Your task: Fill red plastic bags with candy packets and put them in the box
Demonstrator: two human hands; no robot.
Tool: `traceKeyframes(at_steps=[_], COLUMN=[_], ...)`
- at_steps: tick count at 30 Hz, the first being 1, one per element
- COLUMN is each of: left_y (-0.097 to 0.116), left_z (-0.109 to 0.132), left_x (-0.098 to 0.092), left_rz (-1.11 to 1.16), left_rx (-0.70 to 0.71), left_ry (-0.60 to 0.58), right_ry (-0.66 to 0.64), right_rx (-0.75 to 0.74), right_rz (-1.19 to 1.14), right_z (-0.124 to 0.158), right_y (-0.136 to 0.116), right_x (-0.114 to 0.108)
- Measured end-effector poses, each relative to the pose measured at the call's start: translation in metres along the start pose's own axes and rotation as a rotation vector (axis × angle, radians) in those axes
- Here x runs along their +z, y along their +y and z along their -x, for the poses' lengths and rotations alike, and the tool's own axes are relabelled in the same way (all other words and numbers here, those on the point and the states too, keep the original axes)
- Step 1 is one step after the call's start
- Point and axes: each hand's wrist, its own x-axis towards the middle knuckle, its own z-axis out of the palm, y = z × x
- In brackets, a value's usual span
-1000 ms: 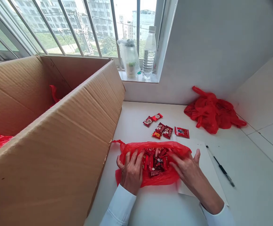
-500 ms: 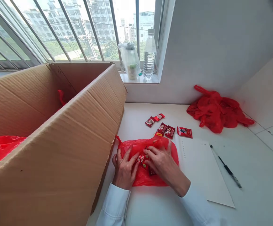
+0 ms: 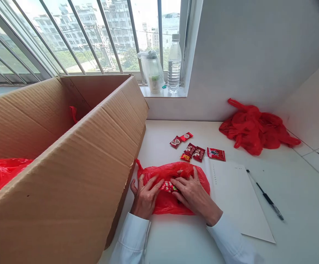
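Note:
A thin red plastic bag [image 3: 173, 209] lies flattened on the white table, with a red printed snack packet [image 3: 168, 186] showing at its middle. My left hand [image 3: 145, 196] rests on the bag's left part, fingers spread, fingertips at the packet's left edge. From the other side my right hand [image 3: 191, 190] lies over the bag with its fingers stretched out, their tips touching the packet's right end. Part of the packet is covered by those fingers. Just beyond the bag lie several small dark red sachets [image 3: 199, 154] and a flat red packet [image 3: 216, 154].
A big open cardboard box [image 3: 74, 183] fills the left, with red plastic [image 3: 5, 172] inside. To the right are a white paper sheet [image 3: 238, 198], a pen [image 3: 269, 200] and a heap of red bags [image 3: 254, 128]. A water bottle [image 3: 174, 68] stands on the windowsill.
Both hands have shifted slightly over the bag, and my right fingers have flattened out. The dark piece beside the printed packet is no longer visible. More of a yellow-red sachet shows behind the bag.

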Motion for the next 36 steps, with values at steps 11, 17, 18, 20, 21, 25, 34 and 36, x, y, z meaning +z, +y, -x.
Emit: traceKeyframes(at_steps=[11, 17, 18, 20, 21, 25, 34, 36], left_y=[-0.004, 0.003, 0.01, 0.023, 0.028, 0.035, 0.044, 0.05], left_z=[-0.007, -0.018, -0.019, -0.019, -0.018, -0.014, -0.015, -0.01], left_x=[-0.014, -0.012, -0.011, -0.009, -0.009, -0.011, -0.025, -0.029], left_rz=[0.09, 0.104, 0.107, 0.114, 0.114, 0.111, 0.092, 0.071], left_rx=[-0.065, -0.049, -0.03, -0.009, -0.001, 0.026, 0.002, -0.045], left_ry=[-0.03, 0.071, 0.063, 0.043, 0.033, 0.021, 0.227, 0.256], right_ry=[0.098, 0.088, 0.068, 0.04, 0.037, 0.042, 0.169, 0.201], right_rx=[0.113, 0.165, 0.139, 0.097, 0.085, 0.103, 0.156, 0.163], right_rz=[-0.246, -0.351, -0.348, -0.315, -0.299, -0.299, -0.229, -0.184], right_z=[0.0, 0.001, 0.001, 0.002, 0.002, 0.004, 0.004, 0.004], right_y=[0.01, 0.018, 0.015, 0.008, 0.005, 0.0, 0.009, 0.007], right_x=[-0.012, -0.028, -0.027, -0.023, -0.02, -0.013, -0.022, -0.019])
